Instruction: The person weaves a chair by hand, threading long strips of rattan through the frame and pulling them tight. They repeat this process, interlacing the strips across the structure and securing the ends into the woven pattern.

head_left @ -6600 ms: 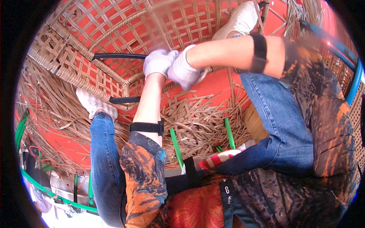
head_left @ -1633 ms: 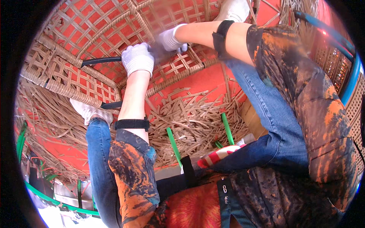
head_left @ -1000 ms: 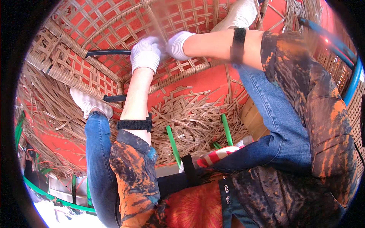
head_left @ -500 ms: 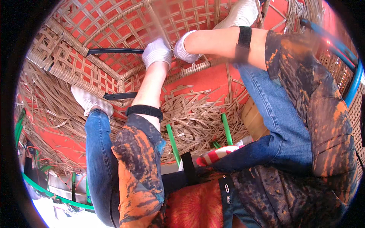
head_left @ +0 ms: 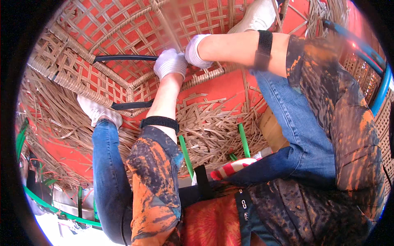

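Observation:
A large open-weave wicker basket (head_left: 130, 92) spreads across the top of the view, with thick wrapped ribs. At its near rim my left hand (head_left: 171, 65), in a white knitted glove, is closed around a pale cane strip (head_left: 167, 24) that runs up from it, blurred. My right hand (head_left: 198, 51), gloved alike, is curled beside the left one; its fingertips and anything in them are hidden. A black band (head_left: 125, 58) reaches from a rib to the left hand. Another black band (head_left: 131, 105) lies along the near rim, behind my left forearm.
Loose cane strips (head_left: 217, 127) cover much of the red floor (head_left: 213, 91). My white shoes (head_left: 98, 110) stand on either side of the basket. Green rods (head_left: 243, 140) rise before my seat. A blue tube frame (head_left: 381, 92) and wicker pieces stand at right.
My left hand has come slightly nearer to me and right. The right hand has shifted a little left, closer to it. The cane strip has moved slightly with them.

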Action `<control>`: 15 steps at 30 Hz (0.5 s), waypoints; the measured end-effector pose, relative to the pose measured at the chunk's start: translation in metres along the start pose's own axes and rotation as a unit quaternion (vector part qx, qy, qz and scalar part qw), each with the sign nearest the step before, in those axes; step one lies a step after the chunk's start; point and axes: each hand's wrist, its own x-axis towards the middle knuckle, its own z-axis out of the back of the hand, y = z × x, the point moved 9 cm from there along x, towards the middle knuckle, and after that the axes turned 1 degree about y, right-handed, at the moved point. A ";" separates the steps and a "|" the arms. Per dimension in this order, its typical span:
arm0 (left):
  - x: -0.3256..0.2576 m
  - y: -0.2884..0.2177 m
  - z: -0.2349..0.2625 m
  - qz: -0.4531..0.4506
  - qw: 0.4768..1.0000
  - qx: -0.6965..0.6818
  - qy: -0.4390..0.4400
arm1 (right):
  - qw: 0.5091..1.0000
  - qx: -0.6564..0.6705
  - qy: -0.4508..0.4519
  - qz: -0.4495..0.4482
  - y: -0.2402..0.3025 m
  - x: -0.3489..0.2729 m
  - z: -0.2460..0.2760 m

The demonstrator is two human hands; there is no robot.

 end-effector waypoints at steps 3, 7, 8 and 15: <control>-0.007 -0.012 0.005 -0.029 0.998 0.004 -0.057 | 1.000 0.000 -0.008 0.008 0.005 -0.017 0.001; -0.008 0.011 -0.013 0.003 0.990 -0.138 -0.017 | 0.997 0.054 -0.047 0.007 0.008 -0.003 -0.005; -0.008 0.012 -0.009 -0.033 0.993 -0.096 -0.051 | 0.999 0.018 -0.037 0.015 0.015 -0.001 -0.005; -0.007 0.016 -0.029 -0.064 0.996 -0.040 0.038 | 0.997 0.007 -0.067 0.034 0.035 -0.011 0.004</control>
